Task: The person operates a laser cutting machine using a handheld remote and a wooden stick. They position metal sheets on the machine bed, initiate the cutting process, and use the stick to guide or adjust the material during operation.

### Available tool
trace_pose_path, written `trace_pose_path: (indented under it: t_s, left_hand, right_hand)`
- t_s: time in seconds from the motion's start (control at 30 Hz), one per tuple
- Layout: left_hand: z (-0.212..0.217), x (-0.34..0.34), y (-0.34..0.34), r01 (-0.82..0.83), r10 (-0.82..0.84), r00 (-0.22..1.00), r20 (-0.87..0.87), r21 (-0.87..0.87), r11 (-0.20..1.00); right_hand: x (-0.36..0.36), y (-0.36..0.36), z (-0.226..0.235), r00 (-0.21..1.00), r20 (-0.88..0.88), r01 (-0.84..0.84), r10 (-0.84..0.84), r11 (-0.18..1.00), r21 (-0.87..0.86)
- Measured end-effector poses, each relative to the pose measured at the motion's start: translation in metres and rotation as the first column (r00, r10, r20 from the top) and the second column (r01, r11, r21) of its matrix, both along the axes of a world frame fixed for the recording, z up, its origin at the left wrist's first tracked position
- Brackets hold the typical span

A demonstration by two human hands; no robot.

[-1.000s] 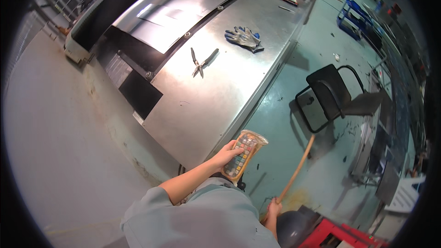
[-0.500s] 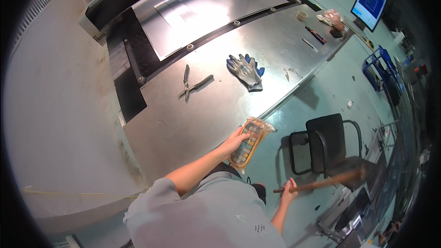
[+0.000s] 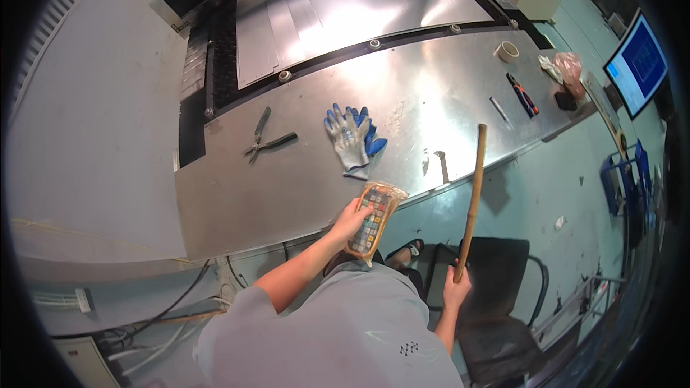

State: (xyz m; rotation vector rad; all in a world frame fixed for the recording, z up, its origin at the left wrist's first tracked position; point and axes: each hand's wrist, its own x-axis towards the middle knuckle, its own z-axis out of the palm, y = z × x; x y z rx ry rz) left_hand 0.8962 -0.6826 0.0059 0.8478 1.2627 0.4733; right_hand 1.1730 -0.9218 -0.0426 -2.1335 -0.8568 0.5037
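In my left hand (image 3: 350, 220) is a keypad remote control (image 3: 371, 224) wrapped in a clear plastic bag, its many coloured buttons facing up, my thumb across them. My right hand (image 3: 456, 286) grips the lower end of a long wooden stick (image 3: 473, 205), which stands up and reaches over the edge of the metal table (image 3: 251, 208). Just beyond the remote, a pair of grey and blue work gloves (image 3: 352, 140) lies on the table. To their left rest snips (image 3: 267, 138) with dark handles, spread apart.
Beyond the table lies a shiny metal sheet (image 3: 345, 14) on a machine bed. A tape roll (image 3: 507, 52), a pen (image 3: 499, 109) and red-black pliers (image 3: 522, 95) sit at the right. A black chair (image 3: 496, 273) stands beside my right arm. A monitor (image 3: 638, 65) is far right.
The stick has swung from pointing right over the chair to pointing up and away over the table edge. My right hand has risen slightly. My left hand still holds the remote; the view has turned.
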Motion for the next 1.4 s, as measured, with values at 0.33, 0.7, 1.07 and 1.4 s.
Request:
trace_pose_path:
  t_s: [0.33, 0.7, 1.07, 1.4]
  left_hand:
    - [-0.009, 0.07, 0.004, -0.21, 0.248, 0.957, -0.148, 0.234, 0.949]
    - [-0.002, 0.101, 0.07, -0.067, 0.197, 0.904, -0.38, 0.329, 0.942]
    - [0.004, 0.145, 0.094, -0.141, 0.295, 0.839, -0.456, 0.342, 0.929]
    - [0.004, 0.213, 0.115, -0.427, 0.487, 0.87, -0.074, 0.38, 0.821]
  right_hand:
    - [0.166, 0.194, 0.032, 0.869, 0.111, -0.486, 0.482, 0.874, 0.008]
    - [0.151, 0.329, 0.035, 0.631, 0.353, -0.731, 0.691, 0.682, -0.027]
    - [0.117, 0.434, 0.049, 0.341, 0.302, -0.928, 0.89, 0.37, -0.043]
    - [0.159, 0.464, 0.05, 0.432, 0.149, -0.891, 0.89, 0.396, 0.221]
